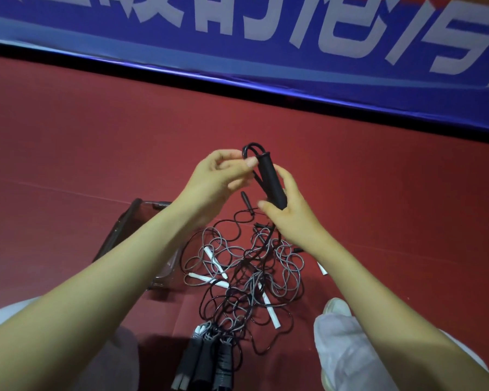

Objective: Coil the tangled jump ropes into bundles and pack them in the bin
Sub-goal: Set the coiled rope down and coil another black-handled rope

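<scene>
**Q:** What is the right hand doing?
**A:** The right hand (291, 213) is gripping a black handle (271, 182) by its lower end, with the fingers curling round it. The handle is standing tilted, and its top is leaning toward the left hand.

**Q:** And the left hand?
**A:** The left hand (218, 176) is pinching the black cord (250, 149) between thumb and fingertips, just beside the handle's top. There the cord is looping out of the cap and back down.

**Q:** Where is the cord running?
**A:** It is hanging from between the hands into the tangle (246, 266), which is lying on the floor (68, 136) directly below both hands. Black and grey cords are crossing there, and white handles (268, 306) are lying among them.

**Q:** Where is the bin?
**A:** The bin (136, 221) is sitting under the left forearm, just left of the tangle. The arm is hiding most of it, so its contents cannot be told.

**Q:** What is lying nearer the body?
**A:** A bundle (209, 359) of dark handles wound with cord is lying between the forearms, on the near side of the tangle. A shoe (336, 307) is showing beside the right forearm.

**Q:** And beyond the hands?
**A:** A blue banner (266, 38) with white lettering is running along the floor's far edge.
</scene>
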`<act>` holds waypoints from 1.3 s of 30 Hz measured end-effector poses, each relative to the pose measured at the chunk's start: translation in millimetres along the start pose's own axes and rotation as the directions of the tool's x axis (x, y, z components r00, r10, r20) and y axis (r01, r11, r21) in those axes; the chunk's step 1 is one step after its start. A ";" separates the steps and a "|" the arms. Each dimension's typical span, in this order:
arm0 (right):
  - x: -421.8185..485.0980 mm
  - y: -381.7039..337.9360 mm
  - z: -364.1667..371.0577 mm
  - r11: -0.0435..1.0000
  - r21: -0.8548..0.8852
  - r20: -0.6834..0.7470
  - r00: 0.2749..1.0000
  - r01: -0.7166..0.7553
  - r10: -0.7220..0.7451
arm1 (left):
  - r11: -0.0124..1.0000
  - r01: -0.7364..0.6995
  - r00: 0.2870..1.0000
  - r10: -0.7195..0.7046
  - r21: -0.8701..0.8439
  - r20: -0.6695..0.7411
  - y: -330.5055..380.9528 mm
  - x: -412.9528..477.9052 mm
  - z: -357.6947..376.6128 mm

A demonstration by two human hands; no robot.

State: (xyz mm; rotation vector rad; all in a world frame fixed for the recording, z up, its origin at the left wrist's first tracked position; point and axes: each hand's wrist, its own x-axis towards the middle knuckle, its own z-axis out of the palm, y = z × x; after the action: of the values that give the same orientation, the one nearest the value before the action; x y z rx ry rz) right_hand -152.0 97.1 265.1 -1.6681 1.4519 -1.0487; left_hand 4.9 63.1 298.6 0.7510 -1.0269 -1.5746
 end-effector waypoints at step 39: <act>-5.9 -3.4 7.1 0.985 0.172 0.115 0.993 -0.025 0.006 | 0.960 -0.041 0.999 0.047 0.276 -0.014 -9.0 4.0 2.3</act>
State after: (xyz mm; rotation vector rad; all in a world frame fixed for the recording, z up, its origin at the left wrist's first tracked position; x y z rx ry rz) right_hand -144.4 103.4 264.2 -1.5642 1.2615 -1.0230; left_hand -1.9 60.3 291.7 0.9246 -1.2562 -1.3980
